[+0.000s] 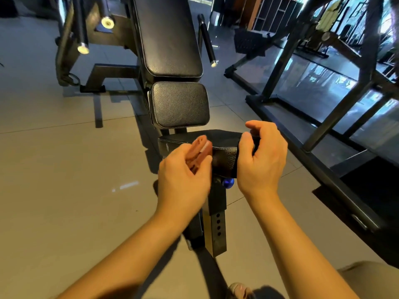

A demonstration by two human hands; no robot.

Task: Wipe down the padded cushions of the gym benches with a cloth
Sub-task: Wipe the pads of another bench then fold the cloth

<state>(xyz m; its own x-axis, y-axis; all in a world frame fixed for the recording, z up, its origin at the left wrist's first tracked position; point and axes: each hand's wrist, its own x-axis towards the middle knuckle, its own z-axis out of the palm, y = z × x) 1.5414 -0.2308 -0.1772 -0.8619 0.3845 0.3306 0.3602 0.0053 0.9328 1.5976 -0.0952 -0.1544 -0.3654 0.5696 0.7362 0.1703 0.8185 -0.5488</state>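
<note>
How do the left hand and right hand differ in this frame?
The left hand holds a reddish cloth against the near pad; the right hand holds no cloth and curls round that pad's right end. The left hand looks motion-blurred; the right hand is sharp. Both are at the same black pad.

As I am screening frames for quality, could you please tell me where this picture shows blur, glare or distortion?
Head view: the left hand and its reddish-brown cloth are motion-smeared, while the right hand gripping the black padded leather cushion is sharp; head view: a pale glare streak lies on the beige tiled floor; head view: the black steel rack bows from wide-angle distortion.
</note>
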